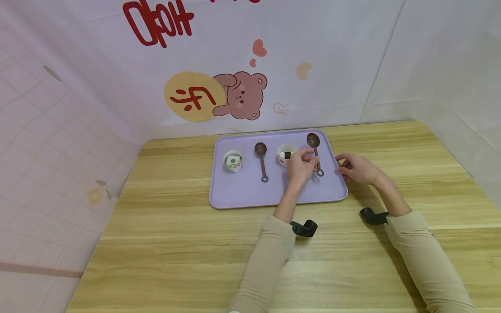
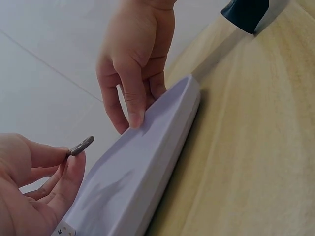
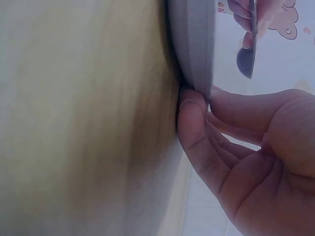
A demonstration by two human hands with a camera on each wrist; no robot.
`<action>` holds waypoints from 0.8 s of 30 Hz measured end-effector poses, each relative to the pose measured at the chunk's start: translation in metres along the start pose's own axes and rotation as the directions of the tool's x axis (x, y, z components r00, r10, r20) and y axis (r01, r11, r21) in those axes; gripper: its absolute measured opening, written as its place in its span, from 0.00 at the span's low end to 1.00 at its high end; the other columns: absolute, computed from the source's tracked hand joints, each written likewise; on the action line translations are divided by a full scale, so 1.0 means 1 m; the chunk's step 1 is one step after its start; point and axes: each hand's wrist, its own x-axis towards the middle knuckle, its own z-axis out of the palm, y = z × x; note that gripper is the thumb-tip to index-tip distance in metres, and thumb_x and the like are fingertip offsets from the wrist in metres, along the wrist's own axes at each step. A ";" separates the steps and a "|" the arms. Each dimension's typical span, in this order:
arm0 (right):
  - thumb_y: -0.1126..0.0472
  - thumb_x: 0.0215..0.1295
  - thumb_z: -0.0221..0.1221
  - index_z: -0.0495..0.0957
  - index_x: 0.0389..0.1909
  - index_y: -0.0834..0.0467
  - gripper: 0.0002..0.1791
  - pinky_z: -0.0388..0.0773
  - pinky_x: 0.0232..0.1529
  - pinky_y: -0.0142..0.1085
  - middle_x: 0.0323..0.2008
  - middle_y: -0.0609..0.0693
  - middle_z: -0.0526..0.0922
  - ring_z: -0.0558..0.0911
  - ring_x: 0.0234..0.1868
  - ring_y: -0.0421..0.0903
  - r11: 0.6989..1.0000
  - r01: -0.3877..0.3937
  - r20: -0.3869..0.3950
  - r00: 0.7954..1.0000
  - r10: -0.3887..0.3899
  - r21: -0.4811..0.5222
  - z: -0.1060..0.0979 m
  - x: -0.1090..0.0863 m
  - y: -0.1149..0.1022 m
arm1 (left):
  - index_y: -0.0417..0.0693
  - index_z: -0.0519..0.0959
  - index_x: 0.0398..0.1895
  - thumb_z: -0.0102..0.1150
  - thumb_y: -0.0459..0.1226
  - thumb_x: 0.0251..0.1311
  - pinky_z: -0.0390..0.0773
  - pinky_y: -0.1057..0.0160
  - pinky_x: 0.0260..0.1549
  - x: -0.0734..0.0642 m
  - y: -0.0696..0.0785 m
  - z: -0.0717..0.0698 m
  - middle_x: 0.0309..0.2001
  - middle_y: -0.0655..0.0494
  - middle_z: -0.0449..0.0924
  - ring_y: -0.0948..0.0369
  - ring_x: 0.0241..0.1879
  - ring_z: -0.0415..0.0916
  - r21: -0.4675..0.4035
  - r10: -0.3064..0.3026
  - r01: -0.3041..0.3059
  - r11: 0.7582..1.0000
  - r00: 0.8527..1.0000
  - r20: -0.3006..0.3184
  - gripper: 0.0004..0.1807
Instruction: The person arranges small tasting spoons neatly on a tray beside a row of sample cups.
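My left hand [image 1: 300, 168] pinches the handle of a brown measuring spoon [image 1: 313, 140] above the right part of a lilac tray [image 1: 242, 193]. In the left wrist view the ringed end of that spoon [image 2: 83, 145] sticks out between thumb and fingers. At the tray's right edge, my right hand [image 1: 362, 169] grips the rim, thumb on top and fingers under it in the right wrist view. Partly behind the left hand stands a patterned cup [image 1: 282, 161] holding a white piece with a black band. A second brown measuring spoon [image 1: 261, 150] lies mid-tray.
On the tray's left stands another patterned cup [image 1: 235, 168] with a white piece bearing a green dot. Under the tray is a wood-grain table [image 1: 168, 243]. A pale wall covering with a printed bear [image 1: 244, 98] rises right behind the table's back edge.
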 end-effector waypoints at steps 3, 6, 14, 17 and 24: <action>0.69 0.72 0.58 0.68 0.59 0.78 0.21 0.82 0.26 0.36 0.30 0.58 0.84 0.83 0.25 0.47 1.000 0.001 -0.001 1.000 -0.001 -0.001 0.000 0.000 0.000 | 0.32 0.84 0.45 0.67 0.22 0.57 0.81 0.69 0.19 0.000 -0.002 0.002 0.26 0.43 0.84 0.56 0.17 0.80 0.007 0.000 0.000 1.000 1.000 -0.009 0.12; 0.69 0.72 0.58 0.68 0.59 0.78 0.21 0.82 0.26 0.36 0.30 0.58 0.84 0.83 0.25 0.47 1.000 0.002 -0.003 1.000 -0.002 -0.002 0.000 0.000 0.001 | 0.32 0.84 0.45 0.67 0.22 0.57 0.80 0.70 0.18 0.000 -0.004 0.004 0.26 0.42 0.84 0.58 0.17 0.79 0.034 0.005 -0.005 0.999 1.000 -0.011 0.12; 0.69 0.72 0.58 0.68 0.58 0.78 0.20 0.82 0.27 0.37 0.30 0.59 0.84 0.83 0.25 0.48 1.000 0.003 -0.003 1.000 -0.003 0.002 0.001 0.000 0.002 | 0.33 0.84 0.45 0.68 0.24 0.57 0.78 0.71 0.18 0.002 -0.010 0.008 0.26 0.45 0.85 0.57 0.17 0.81 0.119 0.010 -0.008 0.993 1.000 -0.009 0.12; 0.70 0.72 0.57 0.68 0.58 0.78 0.20 0.82 0.27 0.37 0.30 0.59 0.84 0.83 0.26 0.48 1.000 -0.004 -0.002 1.000 0.004 0.000 0.002 -0.001 0.001 | 0.34 0.84 0.46 0.68 0.24 0.58 0.76 0.73 0.17 0.004 -0.013 0.010 0.26 0.46 0.85 0.63 0.15 0.77 0.143 0.006 -0.006 0.990 1.000 -0.002 0.12; 0.70 0.72 0.57 0.69 0.58 0.77 0.19 0.81 0.27 0.37 0.30 0.58 0.84 0.82 0.25 0.48 1.000 -0.006 -0.001 1.000 0.006 0.002 0.002 -0.001 -0.001 | 0.34 0.84 0.46 0.68 0.25 0.59 0.74 0.74 0.17 0.007 -0.018 0.014 0.27 0.46 0.86 0.65 0.16 0.75 0.203 0.028 -0.028 0.979 1.000 0.003 0.12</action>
